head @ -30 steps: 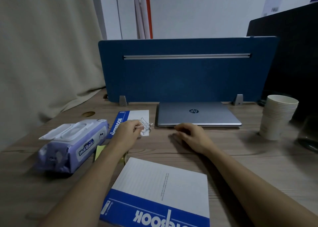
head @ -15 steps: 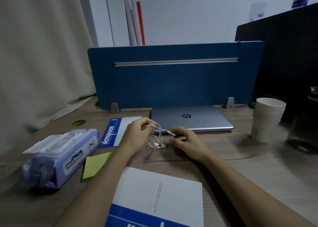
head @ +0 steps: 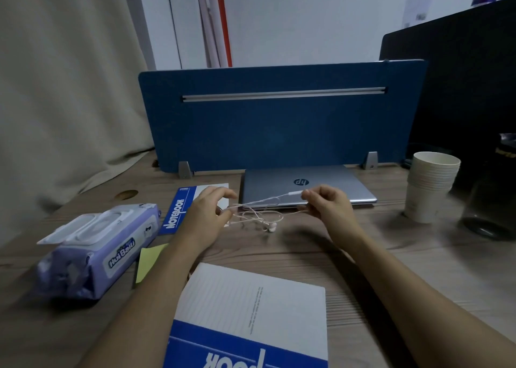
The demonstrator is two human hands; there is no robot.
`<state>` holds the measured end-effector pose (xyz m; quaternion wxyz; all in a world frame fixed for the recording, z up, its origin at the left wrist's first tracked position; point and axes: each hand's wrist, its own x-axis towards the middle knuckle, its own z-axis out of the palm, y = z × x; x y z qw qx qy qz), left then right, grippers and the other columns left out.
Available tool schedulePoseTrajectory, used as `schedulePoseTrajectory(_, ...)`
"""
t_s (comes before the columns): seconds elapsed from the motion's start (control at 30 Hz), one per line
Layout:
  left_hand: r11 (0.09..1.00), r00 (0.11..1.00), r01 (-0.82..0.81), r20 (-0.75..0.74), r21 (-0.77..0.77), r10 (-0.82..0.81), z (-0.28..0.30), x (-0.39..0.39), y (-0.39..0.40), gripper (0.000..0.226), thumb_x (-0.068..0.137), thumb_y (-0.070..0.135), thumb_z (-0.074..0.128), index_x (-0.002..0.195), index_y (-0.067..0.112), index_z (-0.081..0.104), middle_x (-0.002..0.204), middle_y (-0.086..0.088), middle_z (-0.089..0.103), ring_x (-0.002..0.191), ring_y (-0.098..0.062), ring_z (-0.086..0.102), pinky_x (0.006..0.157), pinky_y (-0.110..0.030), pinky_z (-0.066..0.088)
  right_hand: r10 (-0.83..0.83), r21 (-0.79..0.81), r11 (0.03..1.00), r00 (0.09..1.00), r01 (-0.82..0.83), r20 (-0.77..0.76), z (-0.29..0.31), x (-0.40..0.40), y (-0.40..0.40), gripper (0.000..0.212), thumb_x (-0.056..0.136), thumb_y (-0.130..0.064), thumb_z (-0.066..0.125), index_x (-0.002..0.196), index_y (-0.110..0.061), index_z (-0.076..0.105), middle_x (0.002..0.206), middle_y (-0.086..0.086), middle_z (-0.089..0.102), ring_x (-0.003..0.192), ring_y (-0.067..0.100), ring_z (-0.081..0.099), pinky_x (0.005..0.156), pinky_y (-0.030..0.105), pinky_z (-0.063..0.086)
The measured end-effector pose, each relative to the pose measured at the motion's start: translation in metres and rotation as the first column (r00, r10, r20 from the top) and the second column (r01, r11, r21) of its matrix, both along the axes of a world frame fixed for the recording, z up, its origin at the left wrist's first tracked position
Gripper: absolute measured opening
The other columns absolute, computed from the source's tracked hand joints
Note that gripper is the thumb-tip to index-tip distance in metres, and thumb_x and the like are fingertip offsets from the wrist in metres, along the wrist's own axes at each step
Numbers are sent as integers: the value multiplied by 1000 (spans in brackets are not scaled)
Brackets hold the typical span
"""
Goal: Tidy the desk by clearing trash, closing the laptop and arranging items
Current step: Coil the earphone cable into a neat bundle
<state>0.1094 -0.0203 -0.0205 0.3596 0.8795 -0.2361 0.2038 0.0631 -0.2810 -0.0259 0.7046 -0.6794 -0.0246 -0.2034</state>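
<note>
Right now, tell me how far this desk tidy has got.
Done: the HP laptop is shut, lying flat by the blue divider. In hand: the left hand and right hand stretch a tangled white wired earphone cable between them, earbuds dangling. Left: the yellow sticky note, the wet wipes pack, two notebooks and the paper cup stack are not yet arranged.

Two notebooks (head: pixel 249 317) (head: pixel 181 210), one closed laptop (head: pixel 307 186), one wipes pack (head: pixel 97 250), one cup stack (head: pixel 430 186), one earphone set (head: pixel 262 218), one sticky note (head: pixel 149 258).
</note>
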Motion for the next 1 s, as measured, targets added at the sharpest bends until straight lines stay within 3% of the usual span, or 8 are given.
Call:
schedulePoseTrajectory(0.1,1000,1000,-5,-11,1,5,3,-3,2,14,86,29,73,90,28,60,99,17,58,77,-5,63,63,-17,48,-18,79,997,999,16,30,9,-5,-4,14,92,-5,61,78,-2,63,66,8,53,72,21,64,78,32,57)
schedulePoseTrajectory(0.17,999,999,17,-40,41,-16,3,-3,4,13,86,32,72,82,30,59,88,16,63,77,-5,63,63,-19,48,-51,76,996,997,47,54,14,-8,-7,17,92,-6,60,75,-5,61,63,5,49,62,16,56,64,27,55)
schedulePoseTrajectory(0.27,1000,996,29,-84,9,-28,1,-1,12,10,88,33,69,81,32,62,84,17,66,80,-2,63,64,-20,47,-115,32,993,990,112,81,20,-11,-20,16,93,-14,60,78,-11,63,58,-3,42,51,9,39,48,23,36)
schedulePoseTrajectory(0.43,999,996,15,-82,-40,-18,1,5,24,8,94,27,61,95,32,67,87,19,69,84,-2,66,70,-17,52,-195,-209,951,966,229,169,18,-10,-34,15,92,-18,63,77,-18,67,65,-9,56,61,0,48,58,11,42)
schedulePoseTrajectory(0.6,997,997,23,-71,-79,-28,0,9,22,22,95,28,58,114,22,70,104,13,67,88,3,58,70,-9,43,-173,-218,958,982,186,81,12,-6,-34,16,93,-23,61,78,-21,67,68,-7,57,65,6,50,59,18,42)
schedulePoseTrajectory(0.73,988,995,72,-52,-135,-79,3,2,13,11,94,29,60,103,32,66,95,16,66,86,-4,62,69,-15,51,-155,-331,934,987,133,-40,7,-4,-22,13,96,-20,57,98,-15,69,98,4,69,93,17,63,87,35,49)
schedulePoseTrajectory(0.87,976,986,139,-71,-169,-153,6,-6,1,16,93,30,63,89,46,62,86,20,67,84,1,62,66,-13,53,-114,-599,796,993,85,-11,6,-8,0,29,95,-31,57,121,-21,65,123,-3,65,116,12,57,100,33,45)
schedulePoseTrajectory(1.0,951,967,205,-104,-232,-234,7,-11,-8,8,93,30,64,92,38,66,92,23,67,90,2,62,68,-11,49,106,-692,707,989,-145,-99,4,-13,23,42,87,-45,64,124,-25,62,107,-11,71,104,7,63,96,32,48)
